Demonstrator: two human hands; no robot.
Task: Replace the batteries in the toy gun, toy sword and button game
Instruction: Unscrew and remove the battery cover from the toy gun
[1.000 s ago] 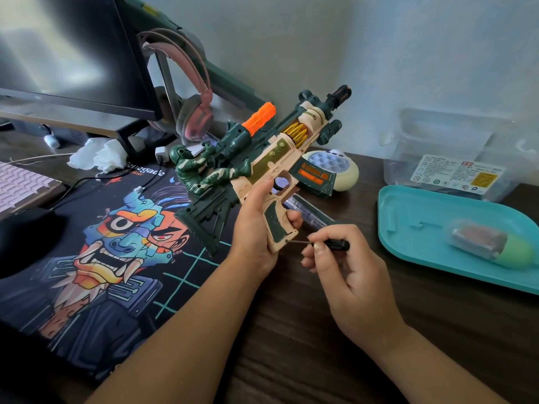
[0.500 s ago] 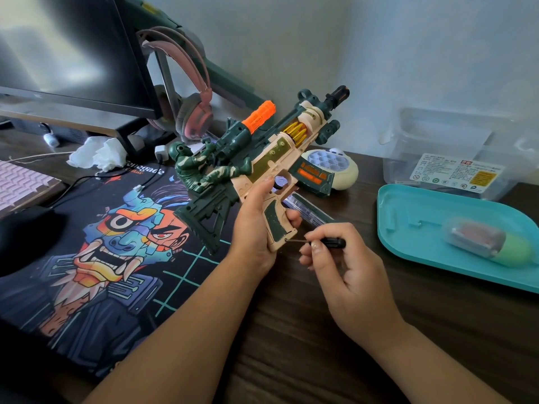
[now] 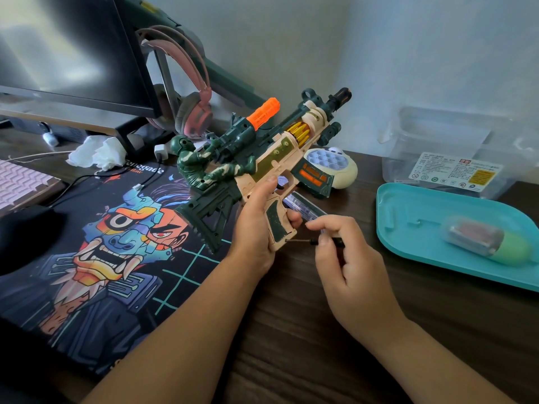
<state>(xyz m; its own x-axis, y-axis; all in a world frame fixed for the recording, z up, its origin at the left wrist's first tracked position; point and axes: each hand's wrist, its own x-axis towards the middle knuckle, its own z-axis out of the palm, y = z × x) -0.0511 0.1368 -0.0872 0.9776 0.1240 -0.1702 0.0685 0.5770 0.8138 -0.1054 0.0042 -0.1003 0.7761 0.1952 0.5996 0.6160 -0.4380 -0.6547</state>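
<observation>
Desk gap (image 3: 361,205) between gun (image 3: 274,158) and tray (image 3: 408,246) (teal)

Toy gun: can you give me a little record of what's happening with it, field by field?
toy gun: held up, muzzle pointing away
left hand: grips its handle
right hand: pinches screwdriver
screwdriver: tip at the handle's base
button game: on desk behind gun
tray: right, holds a capsule

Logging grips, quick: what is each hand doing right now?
Left hand: grips the toy gun by its handle.
Right hand: pinches the screwdriver, tip at the base of the gun's handle.
</observation>
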